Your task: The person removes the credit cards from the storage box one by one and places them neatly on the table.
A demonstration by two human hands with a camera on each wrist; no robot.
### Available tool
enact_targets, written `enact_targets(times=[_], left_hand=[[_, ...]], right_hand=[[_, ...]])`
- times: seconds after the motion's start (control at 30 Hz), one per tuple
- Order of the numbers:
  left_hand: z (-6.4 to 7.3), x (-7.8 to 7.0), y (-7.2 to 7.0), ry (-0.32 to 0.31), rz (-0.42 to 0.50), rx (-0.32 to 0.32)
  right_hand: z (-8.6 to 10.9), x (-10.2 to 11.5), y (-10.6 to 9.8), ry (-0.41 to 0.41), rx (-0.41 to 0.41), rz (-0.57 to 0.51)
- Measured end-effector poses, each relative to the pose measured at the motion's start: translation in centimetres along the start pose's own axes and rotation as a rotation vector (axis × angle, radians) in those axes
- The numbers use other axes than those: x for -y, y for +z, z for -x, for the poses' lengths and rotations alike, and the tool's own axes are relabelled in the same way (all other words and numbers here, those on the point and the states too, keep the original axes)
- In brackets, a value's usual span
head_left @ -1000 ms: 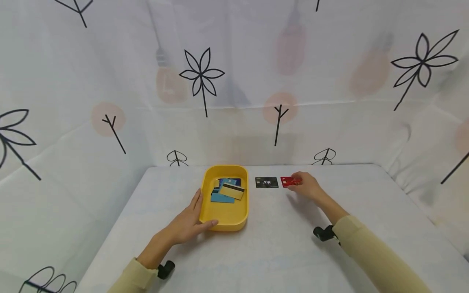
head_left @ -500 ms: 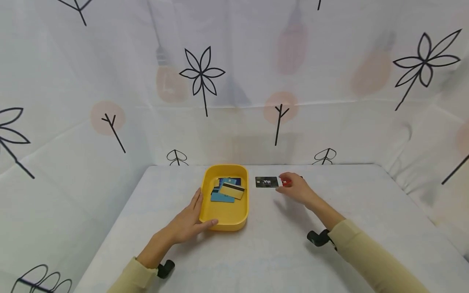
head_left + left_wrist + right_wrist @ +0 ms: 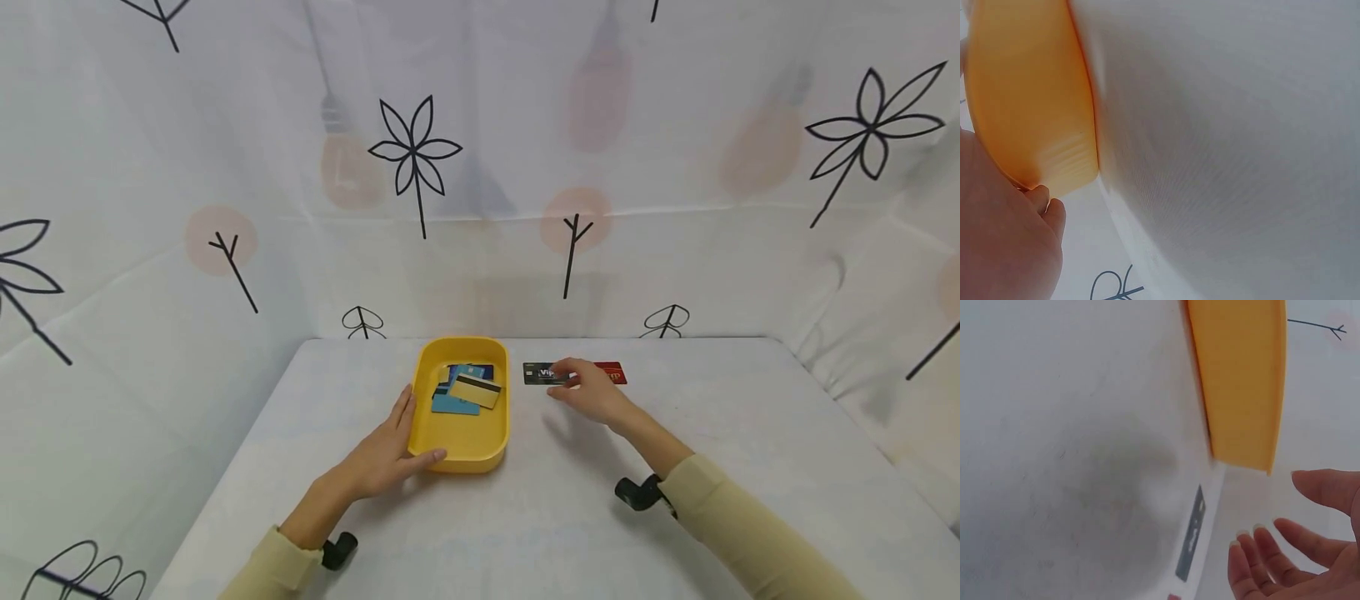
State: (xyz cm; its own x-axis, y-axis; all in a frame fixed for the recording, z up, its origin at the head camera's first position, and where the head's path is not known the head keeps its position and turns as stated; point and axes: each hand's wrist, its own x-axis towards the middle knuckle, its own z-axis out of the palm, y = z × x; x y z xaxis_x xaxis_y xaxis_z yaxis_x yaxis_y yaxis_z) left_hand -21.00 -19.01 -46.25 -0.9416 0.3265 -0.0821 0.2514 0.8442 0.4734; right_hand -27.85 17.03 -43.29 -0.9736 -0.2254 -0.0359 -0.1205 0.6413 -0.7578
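My left hand (image 3: 386,454) rests against the near left corner of a yellow tray (image 3: 457,446). Its fingers lie along the left side, and the thumb is at the front rim. To the tray's right, a black "Vip" card (image 3: 532,374) lies flat beside a red card (image 3: 614,372). Over these two, my right hand (image 3: 594,396) hovers and partly covers both in the head view. The right wrist view shows that hand apart from the black card (image 3: 1191,536), holding nothing, its fingers loosely bent and the thumb spread.
Several cards lie overlapping inside the tray, among them a gold card (image 3: 474,391) with a dark stripe and a light blue card (image 3: 455,406). The white table (image 3: 540,533) ends at a patterned cloth backdrop (image 3: 480,275).
My right hand has moved left, from over the red card to over the black one. The red card is uncovered on its right side. My left hand and the tray stay put.
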Motion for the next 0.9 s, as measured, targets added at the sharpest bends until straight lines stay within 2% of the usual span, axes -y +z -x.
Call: enact_targets(times=[0.47, 0.67, 0.9], left_hand=[[-0.1, 0.0, 0.1, -0.007, -0.001, -0.001], [-0.2, 0.3, 0.2, 0.003, -0.019, -0.007], [-0.1, 0.3, 0.2, 0.002, 0.008, -0.003]], right_hand=[[0.1, 3.2, 2.0, -0.082, 0.031, -0.046], [-0.3, 4.8, 2.9, -0.129, 0.037, -0.027], [-0.7, 6.3, 4.0, -0.148, 0.071, -0.03]])
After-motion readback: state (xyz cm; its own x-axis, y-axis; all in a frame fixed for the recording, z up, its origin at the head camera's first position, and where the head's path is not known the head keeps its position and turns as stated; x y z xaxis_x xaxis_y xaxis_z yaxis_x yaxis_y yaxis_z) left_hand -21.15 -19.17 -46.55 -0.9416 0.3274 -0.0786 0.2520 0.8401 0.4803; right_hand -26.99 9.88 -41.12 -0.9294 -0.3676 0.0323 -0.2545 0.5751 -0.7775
